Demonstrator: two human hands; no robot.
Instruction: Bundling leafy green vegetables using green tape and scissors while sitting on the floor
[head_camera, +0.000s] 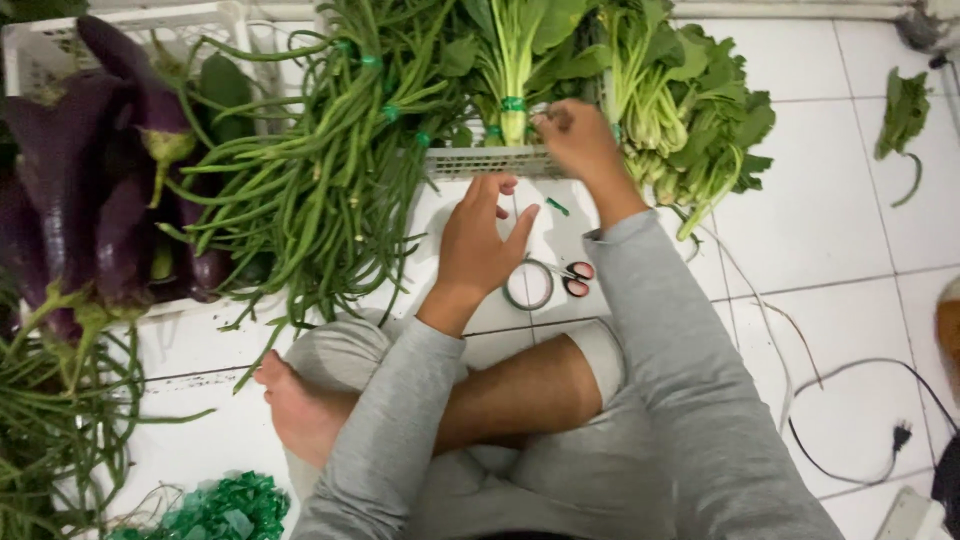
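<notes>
My right hand (578, 140) reaches forward to the stems of a bunch of leafy greens (515, 60) bound with a green band, fingers pinched at the bunch's base above the rim of a white plastic crate (490, 162). My left hand (482, 240) hovers open just in front of the crate, fingers spread, holding nothing. Beneath it on the white tiled floor lie a roll of tape (528, 285) and small red-handled scissors (575, 278). I sit cross-legged in grey clothes with a bare foot (300, 410) at the left.
Bundles of long green beans (320, 170) drape over the crate. Purple eggplants (90, 170) fill a crate at left. More greens (700, 120) lie at right. Green plastic strips (220, 510) sit at bottom left, a black cable with plug (895, 435) at right.
</notes>
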